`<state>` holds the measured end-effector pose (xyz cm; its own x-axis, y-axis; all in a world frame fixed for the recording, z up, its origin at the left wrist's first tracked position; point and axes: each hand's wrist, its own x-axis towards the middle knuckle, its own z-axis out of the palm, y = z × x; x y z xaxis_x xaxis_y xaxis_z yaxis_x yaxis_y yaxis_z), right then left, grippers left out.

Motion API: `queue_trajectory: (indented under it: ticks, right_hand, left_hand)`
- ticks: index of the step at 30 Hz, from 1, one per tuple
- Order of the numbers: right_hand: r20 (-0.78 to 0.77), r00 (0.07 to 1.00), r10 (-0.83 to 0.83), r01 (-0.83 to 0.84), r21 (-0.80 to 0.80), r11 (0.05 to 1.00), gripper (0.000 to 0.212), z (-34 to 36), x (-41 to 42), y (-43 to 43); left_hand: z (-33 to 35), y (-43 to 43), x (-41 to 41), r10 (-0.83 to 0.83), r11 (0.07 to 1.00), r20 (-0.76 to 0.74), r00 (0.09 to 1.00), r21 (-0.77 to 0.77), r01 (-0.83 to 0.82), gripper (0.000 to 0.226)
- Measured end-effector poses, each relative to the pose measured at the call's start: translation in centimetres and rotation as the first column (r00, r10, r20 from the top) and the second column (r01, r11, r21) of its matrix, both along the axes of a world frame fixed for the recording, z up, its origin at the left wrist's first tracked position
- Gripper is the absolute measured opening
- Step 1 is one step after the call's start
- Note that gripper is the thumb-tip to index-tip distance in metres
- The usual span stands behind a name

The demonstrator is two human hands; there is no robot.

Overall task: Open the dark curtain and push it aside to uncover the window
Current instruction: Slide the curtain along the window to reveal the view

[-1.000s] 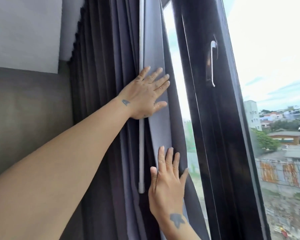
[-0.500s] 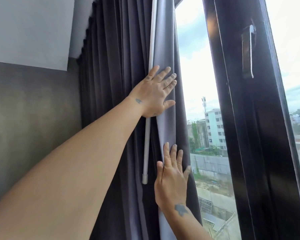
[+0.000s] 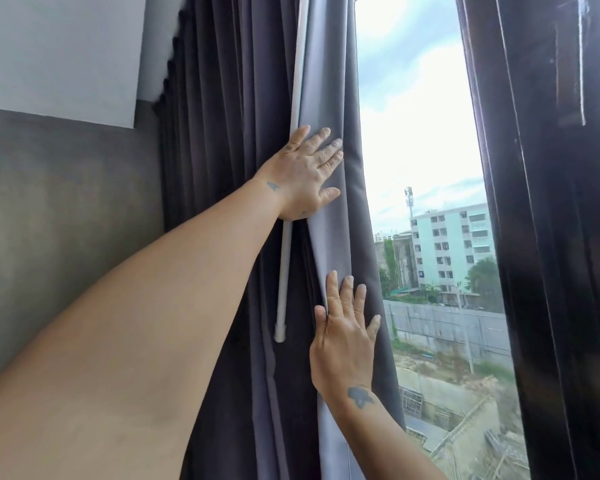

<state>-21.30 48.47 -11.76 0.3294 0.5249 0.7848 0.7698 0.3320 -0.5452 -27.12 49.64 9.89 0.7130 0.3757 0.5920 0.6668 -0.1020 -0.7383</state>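
Observation:
The dark curtain [image 3: 222, 168] hangs bunched in deep folds at the left of the window [image 3: 420, 168], its paler lining facing me at the leading edge. My left hand [image 3: 305, 174] lies flat on that edge, fingers spread, pressing the fabric and the white draw rod [image 3: 284, 271] that hangs down behind it. Lower down, my right hand [image 3: 343, 341] also rests flat on the lining, fingers pointing up. Neither hand grips anything. The glass right of the curtain shows sky and buildings.
A dark window frame post [image 3: 551, 271] with a handle [image 3: 582, 64] stands at the right. A grey and white wall [image 3: 59, 168] meets the curtain at the left corner.
The curtain edge has shifted left and more glass shows between it and the frame post. Both hands stayed flat on the fabric and moved with it.

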Motion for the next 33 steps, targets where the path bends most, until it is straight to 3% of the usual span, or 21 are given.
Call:
queue_trajectory:
  ticks: [9, 33]
  right_hand:
    - [-0.014, 0.998, 0.064, -0.064, -0.053, 0.997, 0.046, -1.2, -3.6, 3.4]
    - [-0.047, 0.992, 0.115, -0.115, 0.021, 0.993, 0.046, -0.3, -5.6, 8.8]
  left_hand:
    - [-2.3, 4.8, -3.6, 0.037, 0.999, 0.04, 0.999, -0.038, -0.036, 0.068]
    - [-1.5, 9.8, -5.6, 0.008, 1.0, 0.046, 0.999, -0.013, -0.007, 0.064]
